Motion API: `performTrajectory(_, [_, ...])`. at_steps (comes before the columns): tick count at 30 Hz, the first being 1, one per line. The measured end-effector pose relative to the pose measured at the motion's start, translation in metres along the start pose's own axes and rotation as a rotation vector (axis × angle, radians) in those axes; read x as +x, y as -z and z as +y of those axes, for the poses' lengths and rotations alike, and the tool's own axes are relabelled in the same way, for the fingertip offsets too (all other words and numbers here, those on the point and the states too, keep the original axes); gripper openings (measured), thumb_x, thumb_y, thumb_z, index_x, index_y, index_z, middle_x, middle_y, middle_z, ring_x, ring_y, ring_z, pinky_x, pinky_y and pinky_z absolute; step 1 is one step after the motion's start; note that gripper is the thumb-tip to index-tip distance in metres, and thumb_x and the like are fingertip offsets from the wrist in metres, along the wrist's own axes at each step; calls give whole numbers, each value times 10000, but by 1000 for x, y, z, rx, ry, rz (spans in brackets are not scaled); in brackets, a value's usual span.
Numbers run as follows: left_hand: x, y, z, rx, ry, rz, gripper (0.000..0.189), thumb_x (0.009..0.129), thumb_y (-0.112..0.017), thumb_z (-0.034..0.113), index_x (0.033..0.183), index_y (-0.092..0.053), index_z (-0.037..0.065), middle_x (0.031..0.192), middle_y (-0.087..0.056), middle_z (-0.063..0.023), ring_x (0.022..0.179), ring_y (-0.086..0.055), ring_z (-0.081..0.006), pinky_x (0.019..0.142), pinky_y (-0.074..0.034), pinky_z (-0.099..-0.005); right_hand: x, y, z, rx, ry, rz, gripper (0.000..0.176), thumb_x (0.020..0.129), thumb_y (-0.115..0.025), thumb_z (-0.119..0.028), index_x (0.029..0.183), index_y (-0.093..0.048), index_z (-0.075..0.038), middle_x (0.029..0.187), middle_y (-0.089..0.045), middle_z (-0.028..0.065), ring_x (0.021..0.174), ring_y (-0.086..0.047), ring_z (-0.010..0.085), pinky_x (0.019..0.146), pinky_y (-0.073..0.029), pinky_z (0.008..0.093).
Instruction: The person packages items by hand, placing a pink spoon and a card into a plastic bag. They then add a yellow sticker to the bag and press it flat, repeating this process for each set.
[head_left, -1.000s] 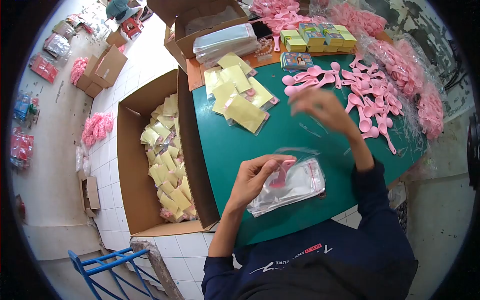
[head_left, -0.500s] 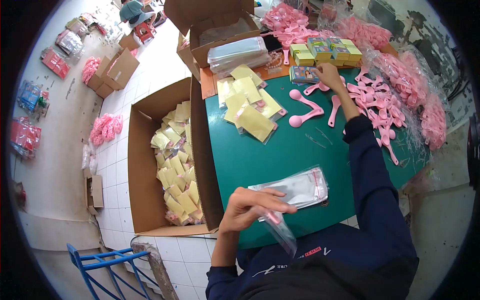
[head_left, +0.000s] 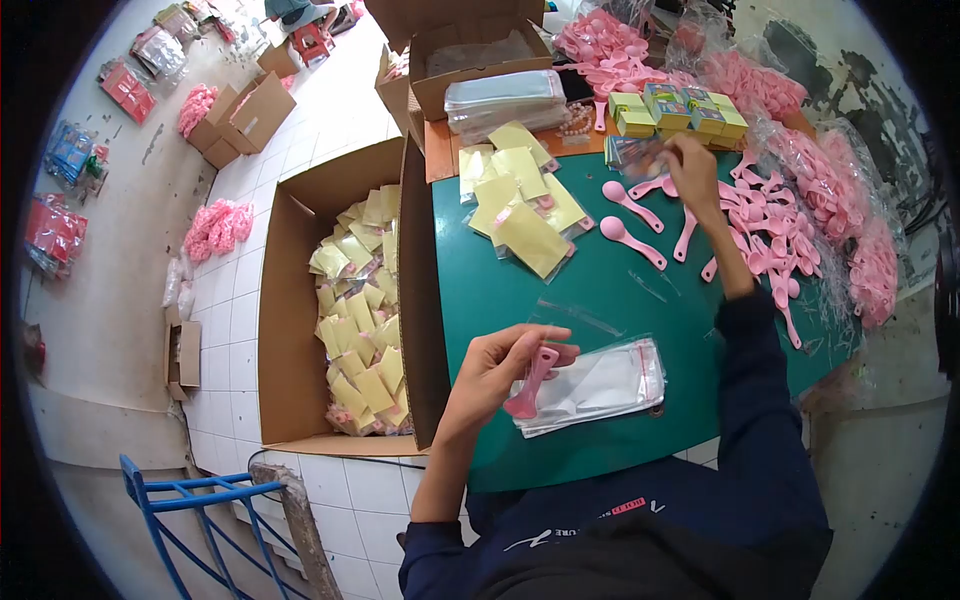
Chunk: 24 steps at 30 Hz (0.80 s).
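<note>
My left hand [head_left: 500, 370] is closed round a pink spoon [head_left: 535, 385], its holed handle end up by the thumb. Whether a clear bag wraps the spoon is hard to make out. Just below and right of that hand lies a stack of clear plastic bags [head_left: 610, 385], and a clear plastic piece [head_left: 580, 315] shows beyond the fingers. My right hand [head_left: 692, 175] is over the printed cards [head_left: 625, 152] at the far side, its fingers pinching a card [head_left: 652, 160] blurred by motion. Loose pink spoons [head_left: 632, 243] lie near it.
A large carton [head_left: 330, 445] of packed yellow-backed packets stands left of the green table [head_left: 520, 300]. More packets [head_left: 525, 200] lie on the table's far left. Card bundles [head_left: 680, 110], a spoon pile [head_left: 775, 225] and bagged spoons [head_left: 830, 170] line the far and right sides.
My left hand has turned, and the pink spoon now shows below the thumb. My right hand has shifted slightly, with a card blurring at its fingers. The whole view has tilted a little.
</note>
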<state>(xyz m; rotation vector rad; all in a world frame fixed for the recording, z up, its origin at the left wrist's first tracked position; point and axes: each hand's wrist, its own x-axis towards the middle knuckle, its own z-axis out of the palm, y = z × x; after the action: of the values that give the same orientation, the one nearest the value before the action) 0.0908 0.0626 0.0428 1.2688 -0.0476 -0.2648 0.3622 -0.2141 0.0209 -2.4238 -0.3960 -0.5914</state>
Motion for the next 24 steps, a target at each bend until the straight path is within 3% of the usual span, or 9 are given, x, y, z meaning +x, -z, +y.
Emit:
performTrajectory(1, [3,1,-1,13,12,2,352,977,-422,260,1094,-594,-24,929,-668,-167,852,-656,-190,747,-526,-282,-24,25,-48,223,-93,-166,91,825,-602,-65,874,-566,3,808,-611,81,714,-599,128,583,-474,279])
performTrajectory(3, [10,2,-2,41,41,3,347,977,-423,254,1089,-592,-28,934,-667,-165,853,-656,-190,748,-523,-278,-74,52,-96,709,-150,-323,153,792,-634,-52,932,-591,-11,779,-615,92,617,-583,128,551,-453,246])
performTrajectory(5, [17,2,-8,6,41,3,322,973,-442,232,1065,-611,-26,909,-666,-127,800,-618,-126,708,-500,-237,-107,83,-141,844,-275,-380,124,793,-620,1,911,-583,-3,779,-599,68,639,-587,119,558,-455,251])
performTrajectory(8, [19,5,-18,56,56,-51,305,967,-465,218,1016,-628,-35,866,-659,-94,734,-565,-67,663,-467,-203,-125,93,-145,507,45,-412,151,776,-629,21,917,-577,2,799,-598,75,652,-590,140,566,-463,266])
performTrajectory(12, [20,4,-23,185,106,-86,283,949,-500,207,1024,-638,-27,827,-656,-68,709,-544,-50,655,-455,-199,-122,99,-146,434,158,-525,147,770,-633,7,903,-571,-1,792,-585,92,663,-599,195,576,-468,287])
performTrajectory(15, [22,-10,-23,323,-43,-131,273,932,-519,178,1129,-611,12,809,-659,-60,708,-555,-53,654,-456,-218,-123,96,-153,422,223,-706,150,777,-636,-47,904,-566,-14,785,-582,105,679,-594,260,600,-468,324])
performTrajectory(18, [19,-23,-13,505,-22,-109,503,894,-579,190,1351,-402,78,808,-682,-125,659,-625,-148,659,-478,-277,-130,80,-153,326,316,-928,207,779,-641,-136,937,-552,-34,808,-580,140,726,-567,328,638,-450,375])
performTrajectory(20, [18,-27,-7,683,-12,-97,707,877,-607,214,1441,-195,106,809,-682,-159,636,-648,-221,665,-488,-292,-136,76,-151,349,370,-815,165,770,-641,-113,879,-555,-23,782,-580,143,705,-567,331,624,-445,381])
performTrajectory(24, [11,-22,-17,620,-62,-73,803,843,-652,189,1455,-137,124,833,-683,-132,660,-588,-93,631,-477,-262,-141,69,-138,566,245,-858,153,735,-681,-93,748,-551,-13,668,-556,93,602,-562,249,568,-430,345])
